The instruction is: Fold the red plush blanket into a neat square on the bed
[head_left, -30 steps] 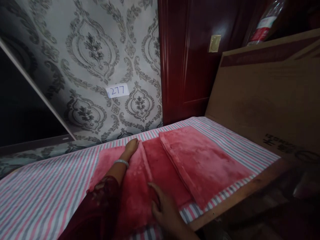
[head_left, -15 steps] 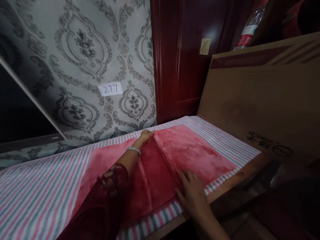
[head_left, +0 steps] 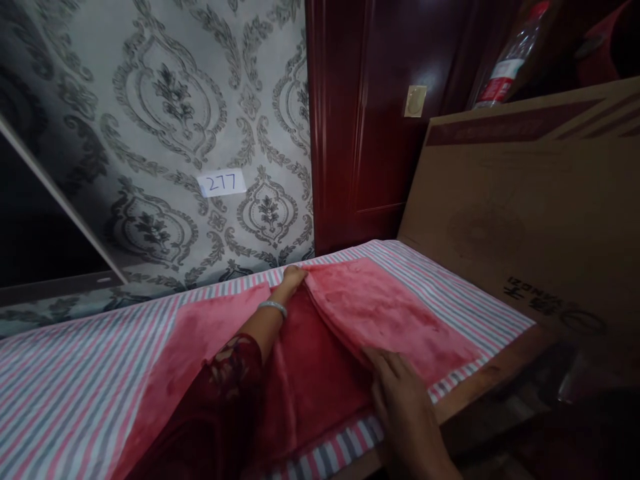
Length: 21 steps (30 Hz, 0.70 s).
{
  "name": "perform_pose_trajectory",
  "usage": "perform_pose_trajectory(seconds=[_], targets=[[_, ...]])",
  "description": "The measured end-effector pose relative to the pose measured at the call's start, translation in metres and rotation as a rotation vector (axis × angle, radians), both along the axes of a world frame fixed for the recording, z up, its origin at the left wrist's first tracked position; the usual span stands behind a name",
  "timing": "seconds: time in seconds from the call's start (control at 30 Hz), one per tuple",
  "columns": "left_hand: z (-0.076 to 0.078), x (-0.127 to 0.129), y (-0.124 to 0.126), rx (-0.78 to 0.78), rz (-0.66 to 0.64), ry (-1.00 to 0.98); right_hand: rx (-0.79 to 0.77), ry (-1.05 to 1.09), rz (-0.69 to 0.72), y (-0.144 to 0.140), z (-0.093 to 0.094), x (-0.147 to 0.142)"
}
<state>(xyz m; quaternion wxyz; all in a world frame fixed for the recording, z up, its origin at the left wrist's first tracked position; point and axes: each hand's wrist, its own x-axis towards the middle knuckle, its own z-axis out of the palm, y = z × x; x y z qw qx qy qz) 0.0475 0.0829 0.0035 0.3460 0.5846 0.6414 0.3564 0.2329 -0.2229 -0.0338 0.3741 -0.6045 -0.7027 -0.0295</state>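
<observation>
A plush cloth (head_left: 390, 313), pink on its upturned faces and deeper red in the middle strip, lies with its two sides folded inward. At the far edge, my left hand (head_left: 294, 275) is closed on the corner of the right-hand flap. My right hand (head_left: 403, 393) grips the same flap's near corner, its fingers curled round the border. Between the hands that flap's inner edge is lifted slightly off the red strip. My left forearm covers part of the left flap (head_left: 200, 333).
The striped sheet (head_left: 90, 373) covers a surface with a wooden front edge (head_left: 475, 387). A large cardboard box (head_left: 500, 200) stands on the right, with a plastic bottle (head_left: 505, 73) behind its top. A patterned wall (head_left: 165, 127) and dark red panel (head_left: 370, 120) rise behind; a dark screen (head_left: 45, 220) is at left.
My right hand has taken hold of the flap's near corner and moved slightly right and nearer. The flap's inner edge now rises. My left hand stays at the far corner.
</observation>
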Motion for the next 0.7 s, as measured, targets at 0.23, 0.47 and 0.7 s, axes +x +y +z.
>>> perform_pose_trajectory(seconds=[0.23, 0.47, 0.7], targets=[[0.004, -0.016, -0.008, -0.068, -0.074, 0.260, -0.040, -0.096, 0.108, -0.001, -0.023, -0.024], [0.029, -0.046, -0.007, -0.072, -0.190, 0.384, 0.015, 0.107, 0.168, -0.020, -0.002, -0.030], [0.052, -0.132, -0.027, -0.022, -0.164, 0.573, -0.357, 0.291, 0.354, -0.023, 0.001, -0.076]])
